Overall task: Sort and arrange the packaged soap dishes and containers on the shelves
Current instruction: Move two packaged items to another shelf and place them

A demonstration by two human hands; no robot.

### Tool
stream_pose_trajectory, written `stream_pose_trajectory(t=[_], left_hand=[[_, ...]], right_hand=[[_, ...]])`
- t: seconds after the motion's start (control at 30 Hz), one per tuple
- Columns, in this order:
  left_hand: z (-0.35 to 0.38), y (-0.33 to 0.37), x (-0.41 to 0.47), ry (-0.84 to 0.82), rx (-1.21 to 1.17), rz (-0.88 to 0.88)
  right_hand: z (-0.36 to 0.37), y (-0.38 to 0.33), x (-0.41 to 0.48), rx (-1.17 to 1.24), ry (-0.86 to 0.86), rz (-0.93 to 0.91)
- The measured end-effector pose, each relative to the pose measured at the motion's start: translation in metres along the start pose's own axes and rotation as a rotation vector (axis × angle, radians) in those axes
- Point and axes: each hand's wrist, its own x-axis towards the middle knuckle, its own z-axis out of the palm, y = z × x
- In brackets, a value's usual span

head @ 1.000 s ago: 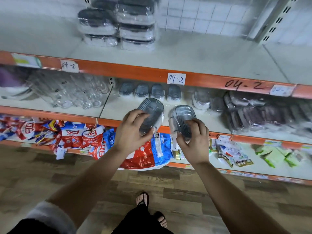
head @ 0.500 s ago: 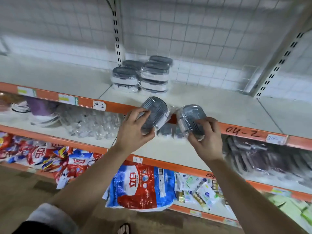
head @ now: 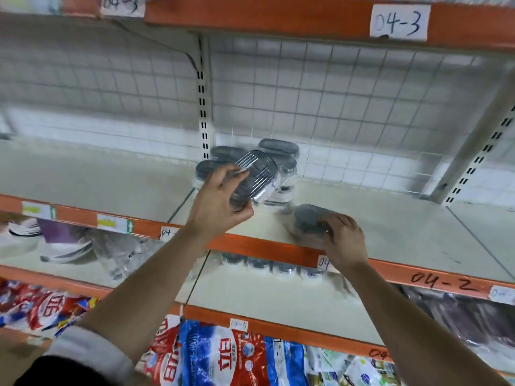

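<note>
Above the orange front edge of the shelf (head: pixel 390 227), the left hand (head: pixel 220 207) pinches a wrapped soap dish (head: pixel 257 176) between thumb and fingers, holding it tilted in the air. Just behind that hand stands a stack of packaged containers (head: pixel 278 151). To its right, the right hand (head: pixel 344 240) curls its fingers over a second soap dish (head: pixel 309 221), which lies flat on the shelf near the front edge.
</note>
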Motion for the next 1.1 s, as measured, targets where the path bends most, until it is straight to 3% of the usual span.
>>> stream_pose_trajectory(t=[0.2,0.33,0.47,0.77,0.87,1.1], left_hand=[[-0.003,-0.058,0.055,-0.049,-0.060,-0.036],[0.005,-0.103,0.092,-0.158,-0.053,-0.162],[0.018,-0.140,0.123,-0.255,-0.089,-0.276],[0.050,-0.191,0.160,-0.583,-0.236,-0.248],[0.055,-0.196,0.165,-0.603,-0.218,-0.176],[0.072,-0.185,0.153,-0.501,-0.259,-0.250]], right_hand=[[0.029,-0.019,0.034,-0.039,0.093,0.161],[0.039,-0.019,0.054,-0.086,0.136,0.219],[0.042,-0.016,0.059,-0.097,0.191,0.207],[0.046,-0.020,0.061,-0.087,0.247,0.191],[0.045,-0.021,0.061,-0.080,0.256,0.190],[0.042,-0.023,0.061,-0.046,0.245,0.177]])
